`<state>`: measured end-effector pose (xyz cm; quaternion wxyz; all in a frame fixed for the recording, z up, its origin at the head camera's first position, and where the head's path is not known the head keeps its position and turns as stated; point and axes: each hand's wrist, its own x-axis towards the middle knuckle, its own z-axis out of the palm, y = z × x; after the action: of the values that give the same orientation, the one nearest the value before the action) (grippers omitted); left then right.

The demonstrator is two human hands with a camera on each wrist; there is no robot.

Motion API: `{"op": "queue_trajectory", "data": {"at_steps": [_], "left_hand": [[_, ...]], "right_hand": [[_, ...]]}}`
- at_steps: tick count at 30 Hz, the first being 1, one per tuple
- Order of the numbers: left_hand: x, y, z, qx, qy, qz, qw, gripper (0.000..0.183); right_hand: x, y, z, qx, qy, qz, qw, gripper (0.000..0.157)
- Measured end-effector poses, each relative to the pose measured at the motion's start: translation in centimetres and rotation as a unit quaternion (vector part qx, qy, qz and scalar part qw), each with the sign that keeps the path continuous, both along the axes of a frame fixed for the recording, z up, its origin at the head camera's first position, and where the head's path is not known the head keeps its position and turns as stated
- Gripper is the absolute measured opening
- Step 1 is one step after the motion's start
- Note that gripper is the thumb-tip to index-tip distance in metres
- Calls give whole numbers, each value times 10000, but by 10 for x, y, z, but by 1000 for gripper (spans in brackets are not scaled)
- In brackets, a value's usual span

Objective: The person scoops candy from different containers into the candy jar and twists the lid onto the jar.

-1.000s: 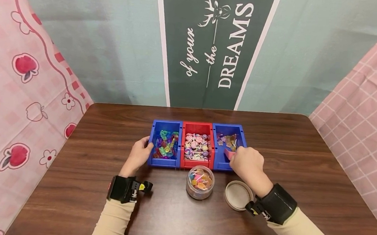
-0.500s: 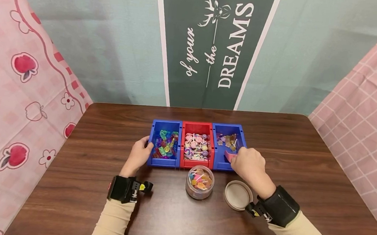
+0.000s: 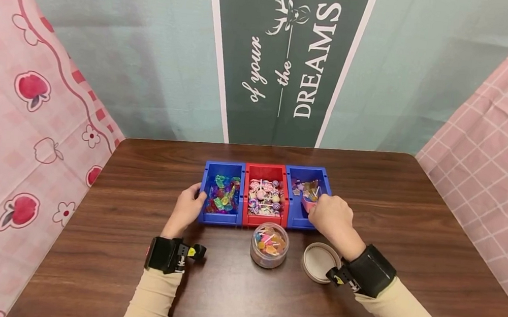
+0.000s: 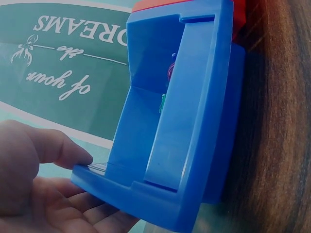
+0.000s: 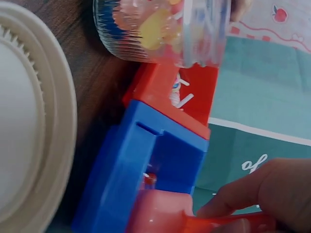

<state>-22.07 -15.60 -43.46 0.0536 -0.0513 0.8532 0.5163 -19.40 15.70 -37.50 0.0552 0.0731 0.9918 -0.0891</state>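
My left hand (image 3: 186,212) grips the outer wall of the left blue bin (image 3: 219,219), thumb over the rim and fingers outside, as the left wrist view shows. Colourful translucent charms (image 3: 224,195) lie in that bin. With my right hand (image 3: 333,218) I hold a pink scoop (image 5: 160,213) by its handle. Its head is down inside the right blue bin (image 3: 309,173), beside gold and purple charms (image 3: 298,188). Between the blue bins stands a red bin (image 3: 267,172) with small lollipop charms (image 3: 266,198). My right fingers partly hide the scoop in the head view.
In front of the red bin stands an uncovered clear jar (image 3: 268,259) with mixed charms. A round beige lid (image 3: 319,263) lies on the brown wooden table (image 3: 222,298), near my right wrist. Curtains (image 3: 161,68) hang behind and at both sides.
The scoop has shifted slightly toward the charms in the right blue bin, and its head now points up more toward them. My left hand stays on the left bin.
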Motion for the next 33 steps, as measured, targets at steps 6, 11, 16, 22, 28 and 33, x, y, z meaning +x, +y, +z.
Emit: {"op": "queue_trajectory", "data": {"at_steps": [6,11,16,22,28,33], "left_hand": [[-1,1,1,9,-16,-18,10000,48],[-1,2,2,-12,44,-47,10000,48],[-1,2,2,7,54,-123,9999,48],[0,0,3,1,17,-229,9997,48],[-1,-2,1,47,36,-204,9998,47],[-2,-5,-3,106,-31,-162,9998,48]], "right_hand": [[0,4,-14,-142,240,-40,9996,28],[-2,8,-26,-301,364,-116,9988,31],[-5,10,-36,-470,583,-143,9971,33],[-6,13,-42,-653,699,-15,9954,33],[-8,19,-43,-618,719,330,9949,29],[-8,18,-46,-696,1059,473,9908,29]]}}
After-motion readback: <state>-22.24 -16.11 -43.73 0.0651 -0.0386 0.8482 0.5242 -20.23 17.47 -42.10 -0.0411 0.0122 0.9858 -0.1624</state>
